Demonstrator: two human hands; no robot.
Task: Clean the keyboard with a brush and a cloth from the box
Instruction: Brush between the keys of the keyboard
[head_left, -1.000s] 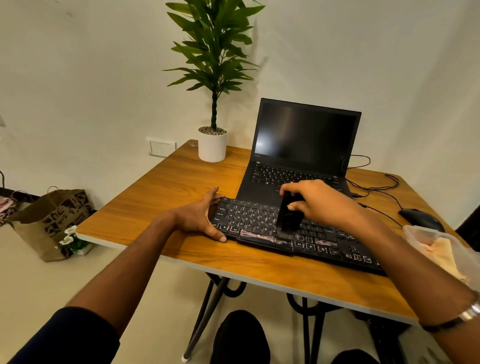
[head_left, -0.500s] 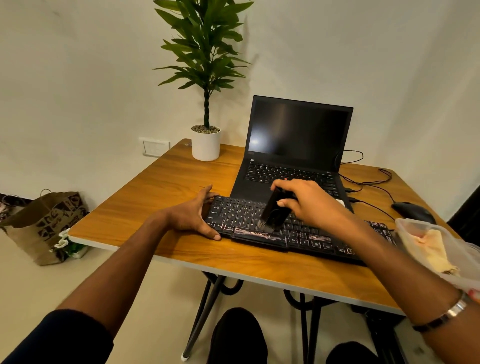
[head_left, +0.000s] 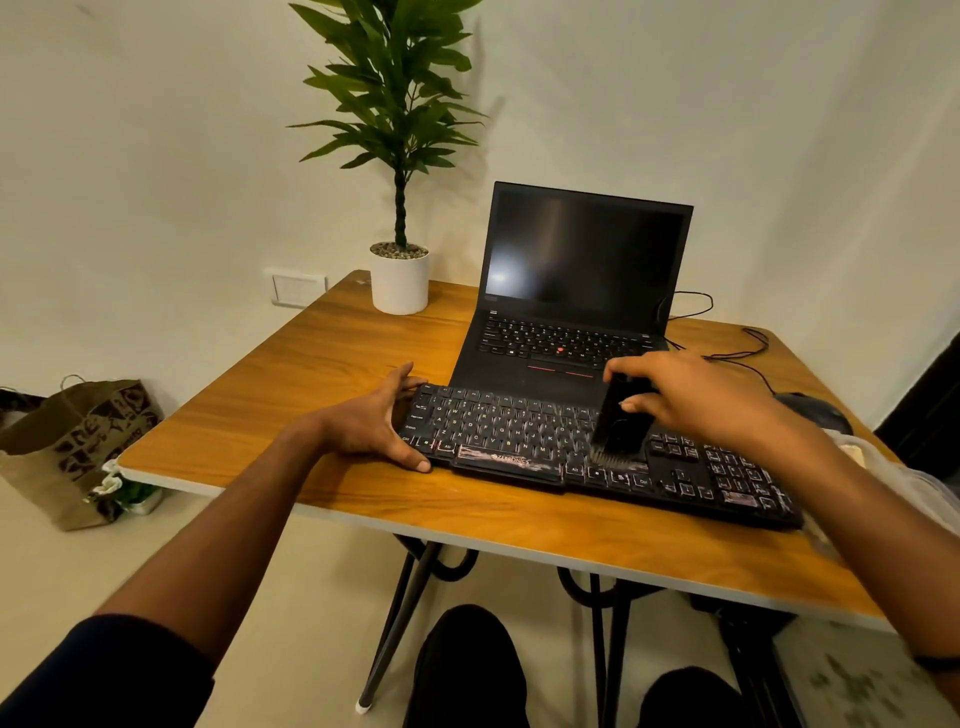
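Observation:
A black keyboard (head_left: 519, 436) with pale dusty smears lies across the front of the wooden table (head_left: 322, 364). My right hand (head_left: 696, 395) grips a black brush (head_left: 621, 423), held upright, its bristles touching the keys right of the space bar. My left hand (head_left: 374, 426) rests spread against the keyboard's left end, thumb on the near corner. The clear plastic box (head_left: 883, 467) shows only as a blurred edge at the right, behind my right forearm; the cloth in it is hidden.
An open black laptop (head_left: 576, 280) stands just behind the keyboard. A potted plant (head_left: 400, 280) sits at the back left. A black mouse (head_left: 815, 410) and cables lie at the right. A paper bag (head_left: 78, 447) stands on the floor at the left.
My right hand has carried the brush to the right along the keyboard, from around the space bar to the keys beyond it. My left hand has stayed at the left end.

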